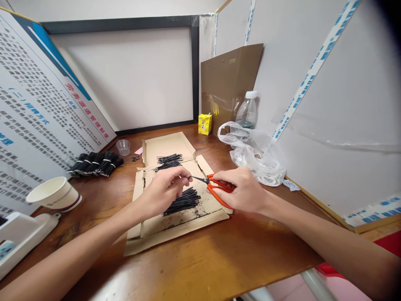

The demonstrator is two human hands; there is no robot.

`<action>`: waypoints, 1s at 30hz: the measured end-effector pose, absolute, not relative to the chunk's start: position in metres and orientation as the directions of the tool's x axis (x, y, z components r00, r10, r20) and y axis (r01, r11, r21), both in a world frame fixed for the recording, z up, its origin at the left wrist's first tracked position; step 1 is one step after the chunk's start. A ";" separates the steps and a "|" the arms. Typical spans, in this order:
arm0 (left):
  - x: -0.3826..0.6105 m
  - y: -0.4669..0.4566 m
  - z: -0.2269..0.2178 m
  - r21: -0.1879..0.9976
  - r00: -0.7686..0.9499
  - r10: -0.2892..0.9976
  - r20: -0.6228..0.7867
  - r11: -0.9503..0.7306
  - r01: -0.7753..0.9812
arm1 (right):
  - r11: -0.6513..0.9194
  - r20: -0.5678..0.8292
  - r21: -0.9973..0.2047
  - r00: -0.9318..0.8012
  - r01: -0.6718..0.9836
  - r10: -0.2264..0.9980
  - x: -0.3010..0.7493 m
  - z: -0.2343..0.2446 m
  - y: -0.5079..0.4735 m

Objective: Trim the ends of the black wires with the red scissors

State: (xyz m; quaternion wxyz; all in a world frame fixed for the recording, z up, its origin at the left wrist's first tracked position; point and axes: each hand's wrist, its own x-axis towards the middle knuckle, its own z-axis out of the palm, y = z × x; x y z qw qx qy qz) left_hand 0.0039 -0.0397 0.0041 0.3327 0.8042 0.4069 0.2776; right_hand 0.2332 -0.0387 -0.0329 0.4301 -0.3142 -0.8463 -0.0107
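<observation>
My right hand (242,190) is closed on orange-handled scissors (221,190), with fingers in the loops. Their dark blades point left, toward the fingertips of my left hand (171,186). My left hand is pinched round a small black piece (189,177), mostly hidden by the fingers. Under my hands lies a flattened cardboard sheet (175,225). A near pile of thin black sticks (184,201) rests on it, partly behind my left hand. Farther back on the cardboard are more black sticks (169,159). Dark crumbs are scattered around the near pile.
Banded black bundles (97,163), a clear plastic cup (123,147) and a paper cup (54,194) stand left. A white power strip (37,234) is near-left. Behind are a yellow box (204,124), a bottle (247,110) and a plastic bag (257,161). Partition walls enclose the wooden table (188,267).
</observation>
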 end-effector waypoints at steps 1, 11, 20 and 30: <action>0.004 -0.040 0.004 0.761 0.516 0.838 0.180 -0.451 0.466 | 0.803 0.733 -0.252 -0.435 0.541 0.523 0.233 -0.033 -0.039; 0.006 -0.041 0.004 0.811 0.515 0.842 0.162 -0.410 0.416 | 0.812 0.763 -0.230 -0.419 0.537 0.493 0.232 -0.033 -0.040; 0.006 -0.040 0.002 0.810 0.519 0.838 0.169 -0.418 0.412 | 0.791 0.729 -0.290 -0.412 0.539 0.547 0.233 -0.032 -0.040; 0.006 -0.041 0.005 0.802 0.519 0.837 0.174 -0.426 0.419 | 0.786 0.713 -0.313 -0.415 0.533 0.565 0.234 -0.031 -0.041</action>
